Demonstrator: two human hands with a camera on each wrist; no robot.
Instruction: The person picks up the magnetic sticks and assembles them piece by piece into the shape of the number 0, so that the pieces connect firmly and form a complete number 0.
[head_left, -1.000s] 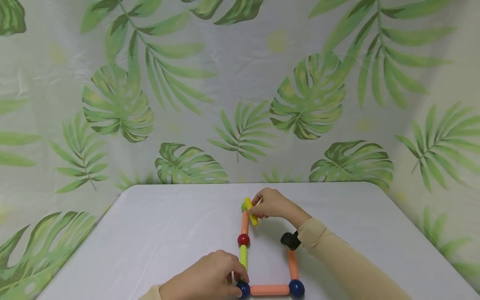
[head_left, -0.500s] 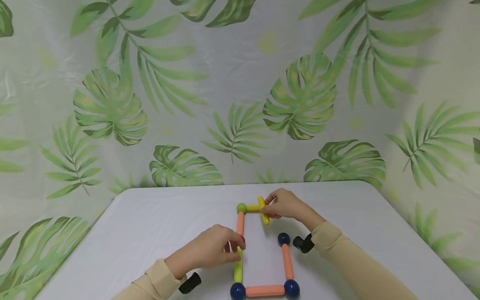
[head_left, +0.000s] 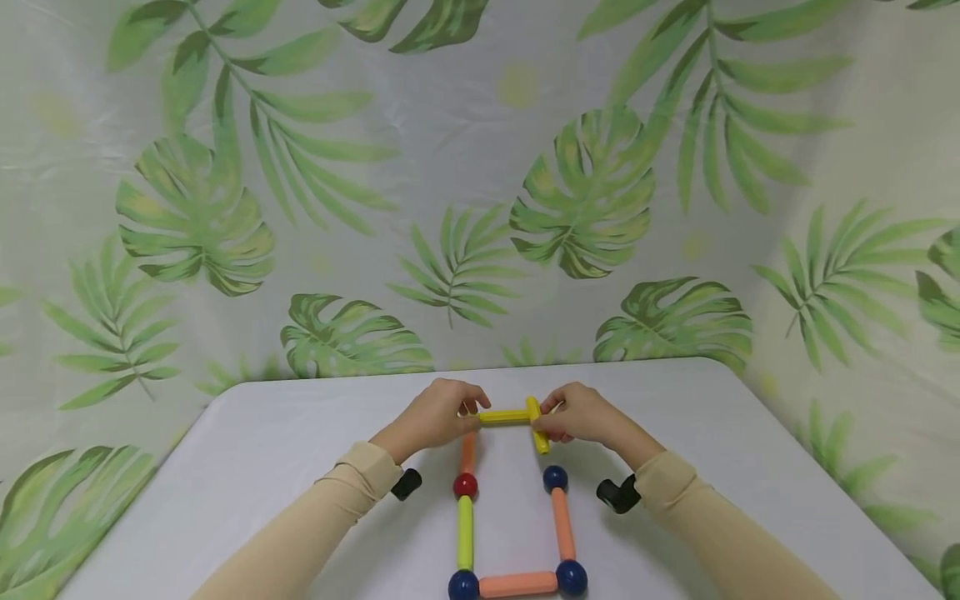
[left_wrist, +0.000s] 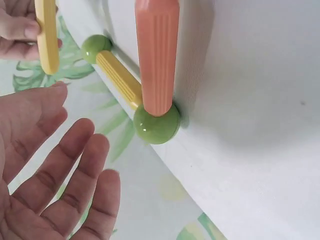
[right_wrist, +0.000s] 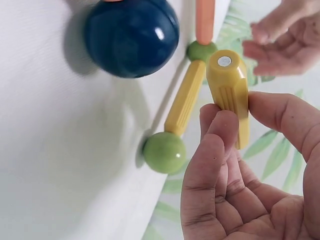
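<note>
My right hand [head_left: 581,414] pinches a yellow magnetic stick [right_wrist: 230,90] between thumb and fingers; a round silver magnet shows on its end. The held stick is raised near the far right corner of a frame of sticks and balls. A second yellow stick [head_left: 502,417] lies along the far side, joining a green ball [right_wrist: 165,152] and another green ball [left_wrist: 157,125]. That second ball also meets a coral stick [left_wrist: 158,60]. My left hand [head_left: 438,415] is by the far left corner, fingers apart and holding nothing; in the left wrist view it does not touch the ball.
The frame's left side has a red ball [head_left: 466,485] and a lime stick [head_left: 465,533]. Its near side has a coral stick [head_left: 517,584] between blue balls. On the right, a coral stick [head_left: 563,523] leads to a blue ball [head_left: 555,477]. The white table [head_left: 300,467] lies beneath.
My left hand has left the near left blue ball and moved away from me to the far left corner. My right hand, still holding the stick, has shifted right, exposing the far yellow stick.
</note>
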